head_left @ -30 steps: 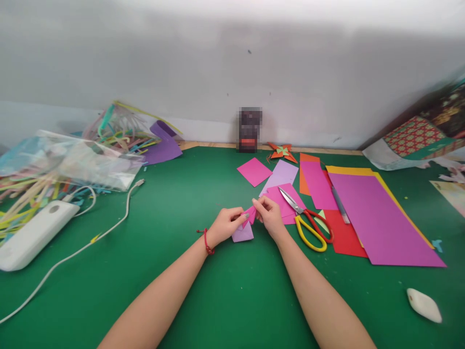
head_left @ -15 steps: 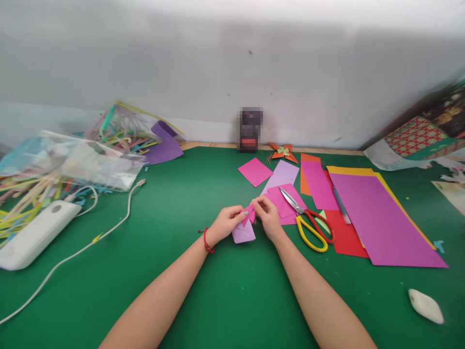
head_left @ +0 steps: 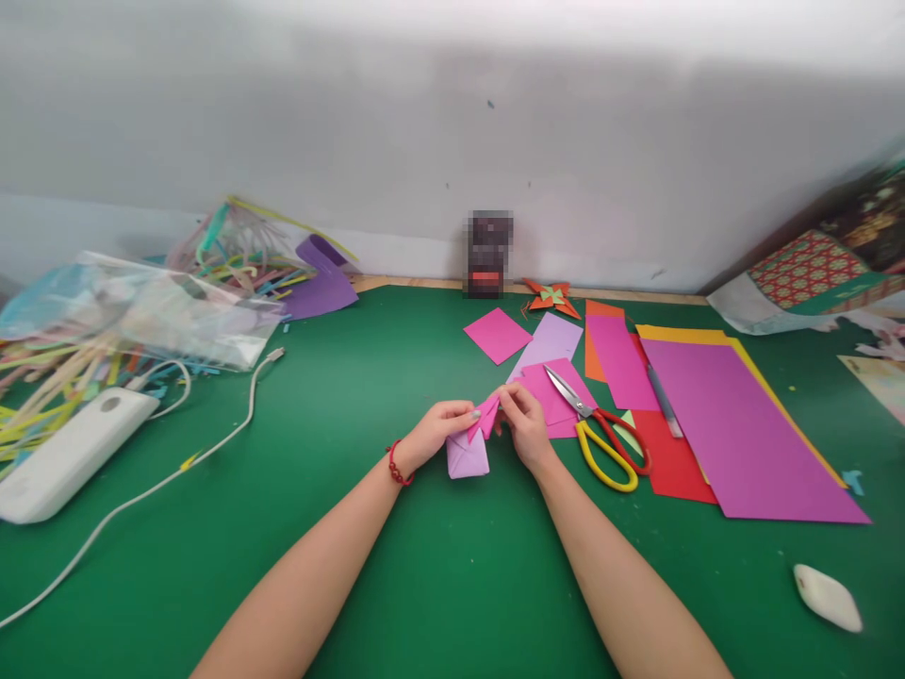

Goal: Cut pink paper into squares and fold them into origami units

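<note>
Both hands grip a folded pink paper point(head_left: 485, 419) above the middle of the green table. My left hand point(head_left: 444, 426), with a red bracelet at the wrist, pinches its left side, thumb on top. At its upper right edge, my right hand point(head_left: 521, 422) pinches the paper between thumb and fingers. Below the pink folds shows a lilac folded paper point(head_left: 468, 456), roughly square with creases; whether the two are joined I cannot tell. Just right of my right hand, scissors point(head_left: 598, 420) with one red and one yellow handle lie partly open on pink sheets point(head_left: 562, 389).
A pink square point(head_left: 498, 336), a lilac sheet point(head_left: 549, 341) and an orange paper star point(head_left: 551, 296) lie behind the hands. Purple sheets point(head_left: 749, 434) and a pen point(head_left: 665, 401) are at right, near a white case point(head_left: 827, 597). A power bank point(head_left: 74, 457), cable point(head_left: 162, 481) and paper strips occupy the left.
The lilac paper has shifted slightly left and down. The pink folds look more spread between my fingers, and my right hand has moved slightly right.
</note>
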The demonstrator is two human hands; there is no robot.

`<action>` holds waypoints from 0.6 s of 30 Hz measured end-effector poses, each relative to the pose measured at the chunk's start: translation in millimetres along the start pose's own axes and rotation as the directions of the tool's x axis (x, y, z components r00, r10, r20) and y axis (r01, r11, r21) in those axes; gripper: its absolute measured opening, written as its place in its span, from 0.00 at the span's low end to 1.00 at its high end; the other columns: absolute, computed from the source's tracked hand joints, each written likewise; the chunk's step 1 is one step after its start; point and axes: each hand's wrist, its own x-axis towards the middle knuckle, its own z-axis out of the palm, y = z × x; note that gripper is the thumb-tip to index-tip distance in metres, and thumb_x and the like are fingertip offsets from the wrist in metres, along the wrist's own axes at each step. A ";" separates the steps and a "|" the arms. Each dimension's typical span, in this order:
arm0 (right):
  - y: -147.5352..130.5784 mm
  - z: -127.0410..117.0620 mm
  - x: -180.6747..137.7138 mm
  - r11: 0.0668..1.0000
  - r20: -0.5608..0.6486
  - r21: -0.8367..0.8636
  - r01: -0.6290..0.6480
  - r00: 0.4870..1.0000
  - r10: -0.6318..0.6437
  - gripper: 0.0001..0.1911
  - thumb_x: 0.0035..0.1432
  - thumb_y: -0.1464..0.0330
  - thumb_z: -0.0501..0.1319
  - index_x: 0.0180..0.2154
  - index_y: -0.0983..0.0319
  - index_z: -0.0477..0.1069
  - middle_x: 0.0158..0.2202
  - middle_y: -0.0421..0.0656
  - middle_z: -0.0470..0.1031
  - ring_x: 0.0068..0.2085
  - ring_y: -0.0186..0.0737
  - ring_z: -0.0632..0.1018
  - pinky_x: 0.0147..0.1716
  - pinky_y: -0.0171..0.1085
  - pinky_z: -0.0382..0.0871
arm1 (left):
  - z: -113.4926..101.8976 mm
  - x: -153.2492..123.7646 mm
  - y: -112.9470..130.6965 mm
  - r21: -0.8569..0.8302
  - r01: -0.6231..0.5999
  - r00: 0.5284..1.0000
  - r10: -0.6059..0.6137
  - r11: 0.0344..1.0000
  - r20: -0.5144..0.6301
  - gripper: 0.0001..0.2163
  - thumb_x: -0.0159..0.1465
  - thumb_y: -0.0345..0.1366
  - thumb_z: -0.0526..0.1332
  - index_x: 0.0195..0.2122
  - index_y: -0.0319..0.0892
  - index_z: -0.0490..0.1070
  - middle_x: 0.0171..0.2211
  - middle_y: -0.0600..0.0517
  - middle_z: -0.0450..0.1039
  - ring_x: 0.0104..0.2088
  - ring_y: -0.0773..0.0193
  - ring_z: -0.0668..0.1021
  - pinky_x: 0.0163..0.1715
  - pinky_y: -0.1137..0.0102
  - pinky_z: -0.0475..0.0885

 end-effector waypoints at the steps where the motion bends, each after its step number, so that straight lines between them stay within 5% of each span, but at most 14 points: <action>1: -0.3 -0.1 0.0 1.000 -0.005 -0.005 0.002 1.000 -0.002 0.16 0.49 0.54 0.59 0.25 0.59 0.64 0.17 0.34 0.63 0.16 0.31 0.66 0.13 0.31 0.59 | 0.3 0.0 0.5 0.022 -0.009 1.000 0.009 1.000 -0.006 0.15 0.51 0.46 0.59 0.19 0.38 0.67 0.18 0.56 0.60 0.20 0.72 0.62 0.21 0.74 0.55; 10: -4.2 0.9 0.2 0.999 -0.020 -0.048 -0.007 1.000 0.006 0.16 0.50 0.54 0.59 0.23 0.59 0.63 0.16 0.34 0.62 0.16 0.30 0.65 0.14 0.31 0.60 | 1.6 -0.6 2.3 0.019 0.007 1.000 -0.007 1.000 -0.014 0.14 0.50 0.45 0.59 0.19 0.38 0.66 0.17 0.56 0.60 0.20 0.71 0.62 0.21 0.74 0.55; 18: -0.7 0.9 1.4 0.992 0.062 0.115 -0.054 0.997 0.047 0.12 0.51 0.59 0.60 0.35 0.59 0.70 0.24 0.37 0.67 0.20 0.32 0.71 0.16 0.32 0.67 | 1.0 4.3 -3.2 -0.065 -0.016 0.994 0.009 0.998 -0.105 0.14 0.49 0.45 0.61 0.19 0.38 0.64 0.17 0.58 0.58 0.18 0.73 0.60 0.20 0.74 0.54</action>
